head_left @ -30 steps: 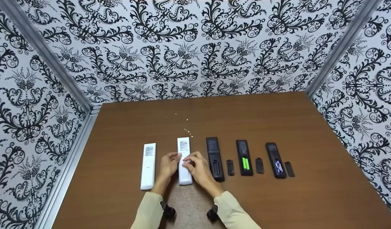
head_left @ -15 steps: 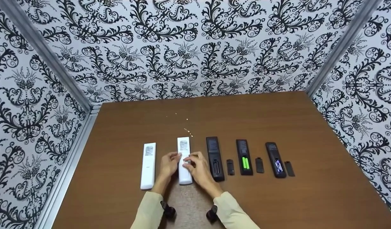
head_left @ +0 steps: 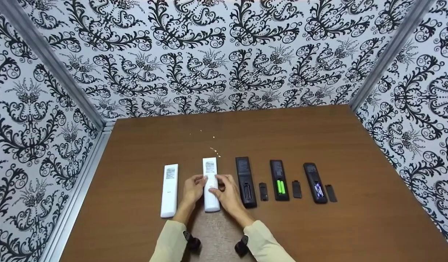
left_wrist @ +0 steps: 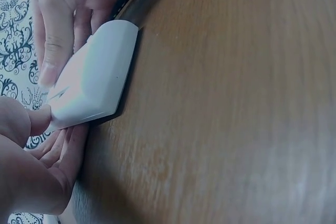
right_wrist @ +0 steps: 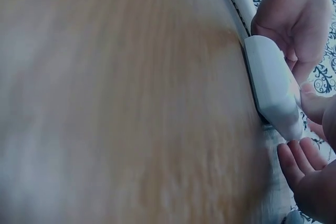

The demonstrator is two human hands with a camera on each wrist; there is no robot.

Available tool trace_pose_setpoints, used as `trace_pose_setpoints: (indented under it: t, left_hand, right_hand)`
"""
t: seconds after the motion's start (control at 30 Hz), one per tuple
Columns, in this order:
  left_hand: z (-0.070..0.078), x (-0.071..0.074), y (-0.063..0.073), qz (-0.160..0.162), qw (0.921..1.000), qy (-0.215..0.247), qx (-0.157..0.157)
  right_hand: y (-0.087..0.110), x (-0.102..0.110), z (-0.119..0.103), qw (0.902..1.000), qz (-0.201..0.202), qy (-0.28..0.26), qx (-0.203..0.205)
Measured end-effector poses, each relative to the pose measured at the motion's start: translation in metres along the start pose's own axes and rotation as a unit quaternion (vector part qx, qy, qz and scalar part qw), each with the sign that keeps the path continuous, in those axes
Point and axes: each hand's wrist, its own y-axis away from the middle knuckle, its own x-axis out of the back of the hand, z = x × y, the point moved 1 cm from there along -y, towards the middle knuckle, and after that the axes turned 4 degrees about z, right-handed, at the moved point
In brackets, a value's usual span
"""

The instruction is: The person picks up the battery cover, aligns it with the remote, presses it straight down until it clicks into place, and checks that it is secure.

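Observation:
A white remote control (head_left: 211, 202) lies face down on the brown table, its printed label toward the far end. My left hand (head_left: 193, 187) grips its left edge, with the thumb on top of the back. From the right, my right hand (head_left: 227, 189) holds the same remote. Its thumb rests on the back near a small mark, and its fingers are at the right edge. In the left wrist view the near end of the white remote (left_wrist: 102, 74) shows between both hands. The right wrist view shows that remote (right_wrist: 273, 85) with the right thumb on it.
Left of the hands lies a second white remote (head_left: 169, 193). To the right are a black remote (head_left: 244, 171) with a bare battery slot, one with green batteries (head_left: 281, 187), and another with purplish batteries (head_left: 319, 190). Loose black covers (head_left: 263, 191) lie beside them.
My right index finger has moved from the top of the white remote to its right edge, away from the thumb. The left hand stays in place.

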Motion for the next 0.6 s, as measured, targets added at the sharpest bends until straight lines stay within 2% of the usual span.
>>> trace_pose_setpoints:
  t: [0.1, 0.27, 0.47, 0.6]
  left_hand:
    - [-0.0011, -0.0002, -0.0001, 0.001, 1.0000, 0.002, 0.001]
    - [-0.0026, -0.0002, -0.0002, -0.001, 1.0000, 0.004, -0.002]
    - [-0.0031, 0.0000, -0.0003, -0.007, 1.0000, 0.000, 0.007]
    - [-0.0024, -0.0008, -0.0016, -0.010, 0.9999, -0.001, -0.004]
  right_hand:
    - [0.0000, -0.0004, 0.0031, 0.9982, -0.009, -0.045, -0.040]
    - [-0.0024, -0.0003, 0.0068, 0.9920, -0.020, -0.094, -0.081]
    - [-0.0037, 0.0009, 0.0086, 0.9880, -0.029, -0.100, -0.114]
    - [-0.0040, 0.0012, 0.0094, 0.9860, -0.030, -0.111, -0.120]
